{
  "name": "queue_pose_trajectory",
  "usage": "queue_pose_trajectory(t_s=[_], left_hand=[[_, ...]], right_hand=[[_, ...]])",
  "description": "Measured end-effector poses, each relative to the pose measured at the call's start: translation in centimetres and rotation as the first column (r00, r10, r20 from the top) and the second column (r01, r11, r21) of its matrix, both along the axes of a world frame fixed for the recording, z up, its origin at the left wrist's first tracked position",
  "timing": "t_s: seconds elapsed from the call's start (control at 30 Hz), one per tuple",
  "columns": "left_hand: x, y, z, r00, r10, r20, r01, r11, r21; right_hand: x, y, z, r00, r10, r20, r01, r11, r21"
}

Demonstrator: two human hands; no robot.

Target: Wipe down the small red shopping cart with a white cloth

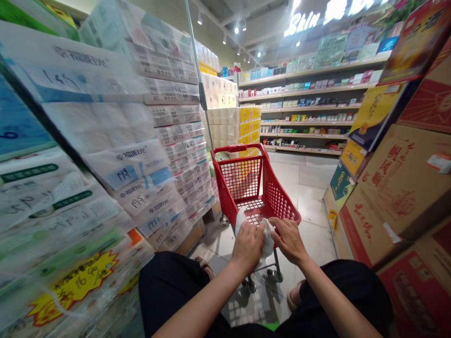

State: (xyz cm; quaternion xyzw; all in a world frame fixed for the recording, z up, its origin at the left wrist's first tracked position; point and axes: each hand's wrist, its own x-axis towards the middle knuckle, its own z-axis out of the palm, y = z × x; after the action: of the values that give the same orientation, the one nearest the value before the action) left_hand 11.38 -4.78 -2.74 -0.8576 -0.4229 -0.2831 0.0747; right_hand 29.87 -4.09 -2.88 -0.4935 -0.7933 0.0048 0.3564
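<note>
As both hands worked at the basket's near edge, a white cloth (268,237) was in play, head cam!
L hand (247,244) was up on the near end of the red cart (282,199), fingers bent and bunched down onto the cloth, closed on it; R hand (289,238) came in just beside, fingers part-curled, thumb and forefinger tips at the cloth, tho whether they pinched it, can't tell. Cloth poked up past the L fingers and hung down betw. the hands, approx. mid-pic. Cart stood upright on the tiled floor (312,209), betw. the knees and ahead. L side: wrapped paper packs (132,162), stacked high, w/ handwritten prices. R side: cardboard boxes (405,188), piled up. Back: shelves (306,123) w/ small goods, lit sign (326,16) above.
</note>
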Motion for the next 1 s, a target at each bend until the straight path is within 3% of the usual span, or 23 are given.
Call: queue_pose_trajectory(t_s=[0.1,0.2,0.33,0.4,0.5,0.63,0.7,0.87,1.0], left_hand=[[2.0,-0.9,0.1,0.989,-0.019,0.144,0.030,0.997,-0.076],[3.4,-1.7,0.9,0.933,-0.066,0.354,0.127,0.980,-0.153],[2.6,-1.5,2.6,0.842,-0.069,0.535,0.201,0.961,-0.192],[1.1,-0.8,3.5,0.843,-0.095,0.529,0.218,0.960,-0.174],[-1.6,0.7,4.3,0.908,-0.112,0.405,0.174,0.977,-0.121],[-3.6,1.9,3.4,0.973,0.024,0.230,-0.015,0.999,-0.044],[-3.5,2.1,2.4,0.979,0.051,0.198,-0.046,0.998,-0.032],[-2.6,1.7,1.2,0.971,-0.054,0.233,0.075,0.994,-0.084],[-3.1,1.6,1.8,0.970,-0.098,0.222,0.123,0.987,-0.102]], right_hand=[[0.0,0.3,-0.4,1.000,0.014,-0.015,-0.014,1.000,0.014],[0.2,0.6,-0.6,1.000,0.023,-0.019,-0.022,0.998,0.053],[0.5,0.5,-0.4,0.997,0.036,0.067,-0.040,0.997,0.061],[0.6,0.3,-0.1,0.992,0.046,0.116,-0.053,0.997,0.062],[0.4,-0.1,0.5,0.992,0.011,0.129,-0.025,0.993,0.111],[-1.4,-0.7,1.6,0.993,-0.086,0.077,0.072,0.982,0.173],[-3.0,-1.0,2.2,0.993,-0.079,0.092,0.065,0.987,0.147],[-5.5,-1.5,2.3,0.969,-0.017,0.248,-0.007,0.995,0.097],[-3.3,-1.4,1.5,0.952,0.004,0.306,-0.042,0.992,0.117]])
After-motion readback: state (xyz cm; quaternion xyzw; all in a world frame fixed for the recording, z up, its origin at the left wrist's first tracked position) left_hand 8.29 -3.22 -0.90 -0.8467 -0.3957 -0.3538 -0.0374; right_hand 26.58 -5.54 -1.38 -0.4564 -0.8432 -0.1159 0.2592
